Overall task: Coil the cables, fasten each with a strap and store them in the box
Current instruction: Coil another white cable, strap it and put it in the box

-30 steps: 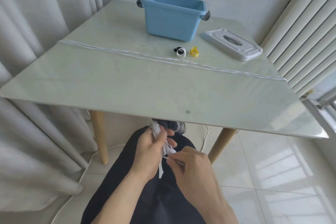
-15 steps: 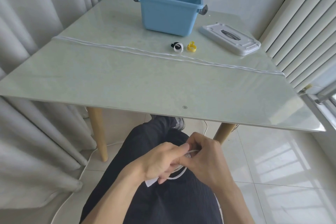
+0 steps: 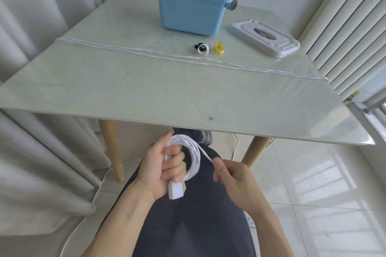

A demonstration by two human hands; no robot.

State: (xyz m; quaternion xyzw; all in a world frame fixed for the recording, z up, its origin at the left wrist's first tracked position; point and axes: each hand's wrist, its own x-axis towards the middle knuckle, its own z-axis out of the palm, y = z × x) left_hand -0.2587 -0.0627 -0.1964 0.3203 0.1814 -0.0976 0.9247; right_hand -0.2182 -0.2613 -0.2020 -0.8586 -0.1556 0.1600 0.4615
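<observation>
Hands have come apart since before; left hand (image 3: 161, 168) now grips the coil (image 3: 189, 157) below the table's (image 3: 146, 94) near edge; right hand (image 3: 234, 181) pinches its loose end.

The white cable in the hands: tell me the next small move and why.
Probably lay the loose tail round as one more loop. The left hand grips the coiled white cable above the lap, the right hand pinches its free end, and the straps lie untouched on the table.

Pale green glass table (image 3: 146, 89) on wooden legs (image 3: 112, 148); grey curtains (image 3: 37, 152) left; glossy tiled floor (image 3: 313, 194).
</observation>
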